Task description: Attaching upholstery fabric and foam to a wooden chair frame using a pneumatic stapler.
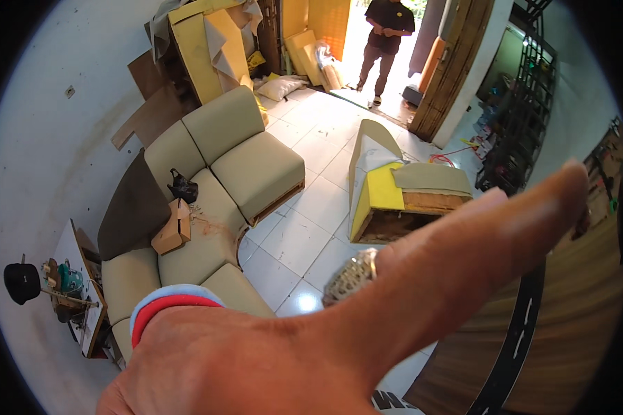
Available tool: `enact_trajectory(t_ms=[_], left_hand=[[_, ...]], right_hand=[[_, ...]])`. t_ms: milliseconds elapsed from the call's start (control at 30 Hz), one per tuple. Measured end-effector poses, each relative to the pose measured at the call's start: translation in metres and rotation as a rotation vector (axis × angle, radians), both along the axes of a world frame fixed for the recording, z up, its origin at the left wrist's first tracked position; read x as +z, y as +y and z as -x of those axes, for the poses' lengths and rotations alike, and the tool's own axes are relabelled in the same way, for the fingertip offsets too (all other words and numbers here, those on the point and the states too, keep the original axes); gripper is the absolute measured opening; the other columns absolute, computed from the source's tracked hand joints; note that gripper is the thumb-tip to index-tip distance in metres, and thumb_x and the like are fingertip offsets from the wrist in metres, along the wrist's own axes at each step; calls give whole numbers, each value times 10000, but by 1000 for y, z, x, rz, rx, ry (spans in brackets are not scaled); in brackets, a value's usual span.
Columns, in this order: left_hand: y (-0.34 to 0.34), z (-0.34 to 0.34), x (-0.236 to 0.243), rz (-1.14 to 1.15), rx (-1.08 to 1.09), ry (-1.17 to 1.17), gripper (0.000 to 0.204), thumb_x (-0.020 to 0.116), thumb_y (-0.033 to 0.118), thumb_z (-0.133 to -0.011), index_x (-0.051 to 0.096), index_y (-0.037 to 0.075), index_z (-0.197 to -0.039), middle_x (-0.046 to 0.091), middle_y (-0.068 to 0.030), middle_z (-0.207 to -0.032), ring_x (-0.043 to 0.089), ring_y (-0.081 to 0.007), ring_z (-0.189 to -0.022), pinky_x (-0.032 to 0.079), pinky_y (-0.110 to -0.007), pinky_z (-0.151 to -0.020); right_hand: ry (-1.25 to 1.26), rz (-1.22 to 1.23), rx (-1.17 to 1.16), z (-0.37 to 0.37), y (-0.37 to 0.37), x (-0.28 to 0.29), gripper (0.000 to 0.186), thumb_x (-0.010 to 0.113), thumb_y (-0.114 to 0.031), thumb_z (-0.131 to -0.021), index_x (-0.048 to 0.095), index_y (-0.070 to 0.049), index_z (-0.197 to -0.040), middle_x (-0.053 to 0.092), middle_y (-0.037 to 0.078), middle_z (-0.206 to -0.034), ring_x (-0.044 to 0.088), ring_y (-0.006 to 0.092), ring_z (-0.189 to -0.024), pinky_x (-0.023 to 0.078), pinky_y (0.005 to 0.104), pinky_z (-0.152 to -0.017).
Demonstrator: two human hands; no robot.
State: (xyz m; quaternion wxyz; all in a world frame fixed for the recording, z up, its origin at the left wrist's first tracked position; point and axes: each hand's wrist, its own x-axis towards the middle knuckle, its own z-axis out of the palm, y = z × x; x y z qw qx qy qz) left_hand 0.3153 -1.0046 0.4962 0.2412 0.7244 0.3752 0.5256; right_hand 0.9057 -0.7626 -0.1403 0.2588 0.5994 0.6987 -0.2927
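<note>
Very close to the camera, my left hand (270,360) fills the lower middle of the view. One finger stretches up to the right, and the tip of another shows behind it. A chunky silver patterned ring (351,277) sits on a finger that is mostly hidden. Behind the hand at the left is a cuff (176,304) with red and light blue bands. I see nothing held in this hand. My right hand does not show. Past my hand stand a curved beige sofa (253,169) and a part-covered seat frame (412,190) with yellow foam and bare wood.
A cardboard box (173,227) and a black plastic bag (183,185) lie on the sofa, beside a dark cover (133,207). A person (387,41) stands in the bright doorway. Foam sheets (208,52) lean at the back. Black metal racks (522,117) line the right side.
</note>
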Motion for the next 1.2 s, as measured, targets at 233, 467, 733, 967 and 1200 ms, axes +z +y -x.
enact_trajectory(t_ms=[233, 467, 733, 967, 1200], left_hand=[[90, 129, 21, -17, 51, -146, 371, 760, 497, -975, 565, 223, -1130, 312, -288, -1705, 345, -500, -1557, 325, -635, -1244], [179, 241, -157, 286, 778, -784, 105, 686, 88, -1032, 599, 116, -980, 661, -137, -1380, 659, -275, -1261, 519, -479, -1112], [221, 339, -385, 920, 1178, -946, 244, 724, 309, -1061, 725, 68, -1103, 763, 6, -1069, 684, -94, -976, 524, -269, -873], [347, 498, -488, 1041, 924, -440, 364, 757, 282, -1015, 658, -3, -1220, 773, -144, -1063, 754, -220, -970, 595, -358, -883], [520, 590, -611, 1275, 748, -91, 578, 721, 416, -1008, 613, -17, -1375, 751, -253, -1231, 749, -355, -1118, 580, -431, -978]], right_hand=[[13, 26, 209, 167, 163, 13, 698, 810, -572, -803, 735, 66, -1075, 753, 344, -1058, 748, 480, -1077, 587, 530, -881], [410, -295, -164, 408, 304, 90, 567, 804, -398, -854, 636, 41, -1171, 749, 295, -1073, 746, 470, -1019, 584, 516, -897], [528, -108, -284, 599, 396, 110, 421, 757, -347, -890, 701, 17, -1094, 751, 234, -915, 758, 410, -853, 588, 498, -776], [427, -151, -298, 728, 375, 90, 426, 755, -311, -878, 712, 7, -1158, 768, 264, -1033, 753, 448, -978, 579, 508, -893], [435, -52, -226, 822, 392, 116, 451, 749, -298, -930, 676, -2, -1263, 768, 269, -1051, 753, 460, -984, 583, 505, -873]])
